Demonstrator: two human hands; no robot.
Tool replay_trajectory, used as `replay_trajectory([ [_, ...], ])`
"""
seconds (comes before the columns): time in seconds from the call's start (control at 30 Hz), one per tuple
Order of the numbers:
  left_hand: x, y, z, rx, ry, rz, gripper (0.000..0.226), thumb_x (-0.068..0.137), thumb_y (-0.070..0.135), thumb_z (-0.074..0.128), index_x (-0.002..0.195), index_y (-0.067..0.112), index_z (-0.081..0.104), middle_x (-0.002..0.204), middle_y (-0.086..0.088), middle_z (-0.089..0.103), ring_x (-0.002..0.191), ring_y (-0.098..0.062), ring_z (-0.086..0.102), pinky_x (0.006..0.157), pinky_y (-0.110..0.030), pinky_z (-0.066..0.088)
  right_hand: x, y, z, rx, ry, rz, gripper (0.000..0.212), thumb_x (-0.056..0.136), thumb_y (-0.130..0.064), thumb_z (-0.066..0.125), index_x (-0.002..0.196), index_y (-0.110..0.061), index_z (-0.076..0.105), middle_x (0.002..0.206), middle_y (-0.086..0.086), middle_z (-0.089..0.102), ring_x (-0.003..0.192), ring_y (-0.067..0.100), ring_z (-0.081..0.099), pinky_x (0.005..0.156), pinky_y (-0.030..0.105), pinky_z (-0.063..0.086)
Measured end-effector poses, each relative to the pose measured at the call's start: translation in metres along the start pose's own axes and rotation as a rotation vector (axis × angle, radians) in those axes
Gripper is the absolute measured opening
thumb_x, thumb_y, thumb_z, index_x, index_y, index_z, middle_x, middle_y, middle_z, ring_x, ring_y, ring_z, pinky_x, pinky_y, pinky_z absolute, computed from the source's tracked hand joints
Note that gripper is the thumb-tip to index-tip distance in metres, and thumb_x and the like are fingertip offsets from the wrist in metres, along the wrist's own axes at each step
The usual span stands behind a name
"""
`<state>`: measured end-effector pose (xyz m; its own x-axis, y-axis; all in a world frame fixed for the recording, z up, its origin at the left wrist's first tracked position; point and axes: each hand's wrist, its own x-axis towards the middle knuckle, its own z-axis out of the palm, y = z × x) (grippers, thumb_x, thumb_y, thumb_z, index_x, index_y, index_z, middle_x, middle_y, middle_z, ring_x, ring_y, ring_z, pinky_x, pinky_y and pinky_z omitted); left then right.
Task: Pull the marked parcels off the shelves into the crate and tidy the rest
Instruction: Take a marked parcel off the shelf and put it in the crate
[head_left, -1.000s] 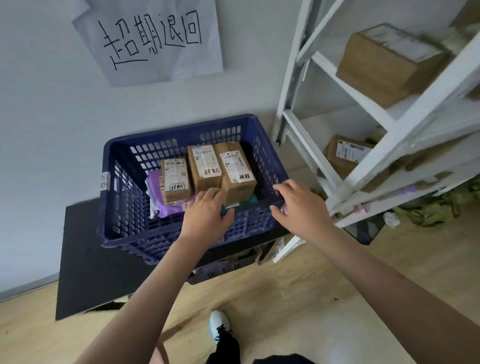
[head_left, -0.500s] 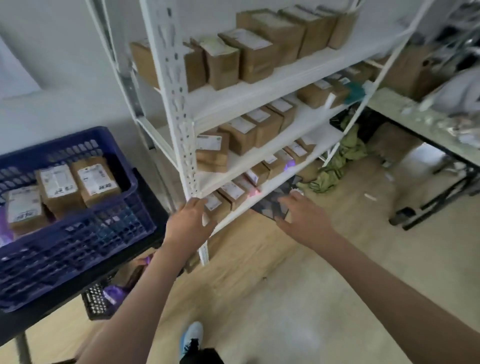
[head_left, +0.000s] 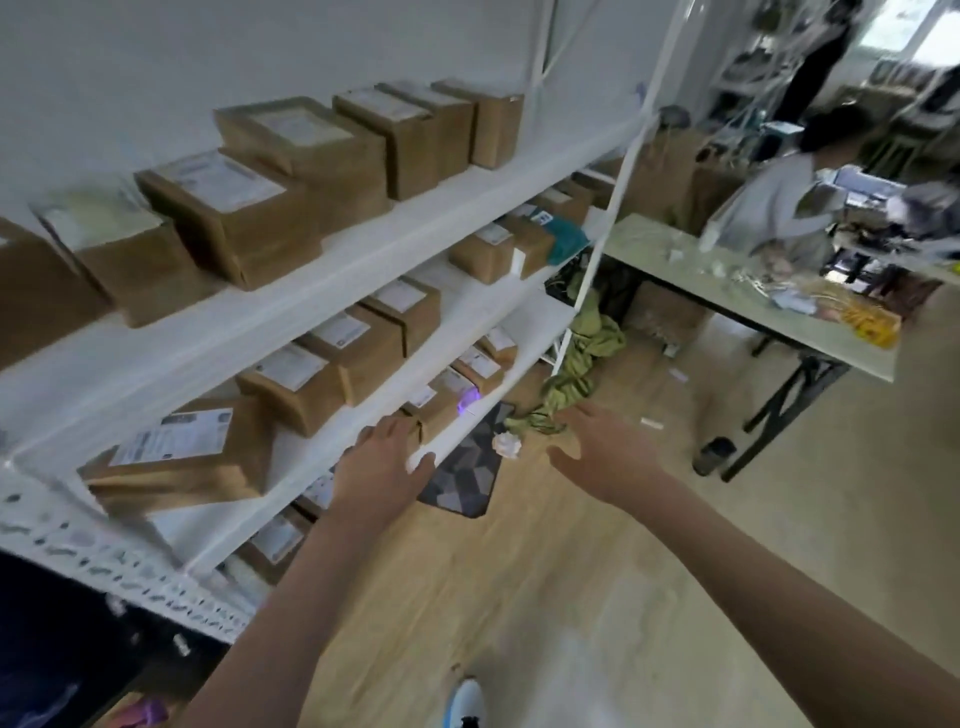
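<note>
Both hands are held out toward the white metal shelving unit, and nothing is grasped in either. The left hand is released, its straight fingers laid at the front edge of the lower shelf, just beside a small brown cardboard parcel with a white label; whether that parcel is actually touched cannot be told. The right hand is spread open over the pale wooden floor, well apart from the shelves.

The brown cardboard parcels are lined along three shelves, most near the front edges. The crate is not in view, so it has to be reached by turning away from the shelf.

The picture is blurred by motion and the labels cannot be read, so the chief risk is judged to be a wrong pick: an unmarked parcel could be pulled. A neighbouring parcel near the front edge could also be dragged off and dropped to the floor. The crumpled olive-green cloth and the grey patterned mat beside the lower shelf's right corner could be tripped over.
</note>
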<state>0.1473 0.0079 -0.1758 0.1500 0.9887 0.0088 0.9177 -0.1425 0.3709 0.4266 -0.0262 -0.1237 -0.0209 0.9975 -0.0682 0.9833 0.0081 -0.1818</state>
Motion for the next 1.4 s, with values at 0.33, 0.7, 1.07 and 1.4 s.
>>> replay_trajectory([
  [0.33,0.181,0.106,0.063,0.009,-0.102,0.124,0.052,0.092,0.056,0.051,0.134,0.026,0.051,0.131,0.004,0.056,0.117,-0.019,0.055,0.096,-0.037,0.048,0.139,0.132,-0.044,0.018,0.014,0.057,0.041,0.095,-0.047,0.057,0.131,-0.027,0.055,0.127,-0.006,0.053,0.098,0.02,0.061,0.067,0.028,0.035],
  [0.7,0.345,0.163,0.102,0.014,-0.029,-0.262,0.055,0.094,0.045,0.054,0.143,0.026,0.042,0.141,0.006,0.049,0.125,-0.017,0.05,0.097,-0.038,0.048,0.386,0.242,-0.052,0.036,-0.074,-0.225,0.052,0.094,-0.041,0.058,0.142,-0.022,0.05,0.134,-0.003,0.052,0.119,0.02,0.054,0.09,0.037,0.051],
  [1.07,0.432,0.18,0.106,0.012,-0.009,-0.558,0.066,0.094,0.053,0.053,0.15,0.024,0.035,0.151,-0.001,0.044,0.132,-0.024,0.048,0.097,-0.04,0.048,0.573,0.21,-0.037,0.063,-0.228,-0.553,0.069,0.091,-0.05,0.063,0.149,-0.018,0.041,0.142,0.005,0.05,0.127,0.027,0.051,0.094,0.043,0.052],
  [1.4,0.539,0.141,0.117,-0.076,-0.066,-0.639,0.073,0.086,0.059,0.064,0.144,0.025,0.039,0.135,-0.004,0.057,0.116,-0.027,0.058,0.093,-0.038,0.051,0.67,0.167,0.001,0.08,-0.226,-0.652,0.037,0.079,-0.034,0.08,0.103,-0.022,0.054,0.099,-0.002,0.063,0.099,0.024,0.062,0.075,0.032,0.05],
])
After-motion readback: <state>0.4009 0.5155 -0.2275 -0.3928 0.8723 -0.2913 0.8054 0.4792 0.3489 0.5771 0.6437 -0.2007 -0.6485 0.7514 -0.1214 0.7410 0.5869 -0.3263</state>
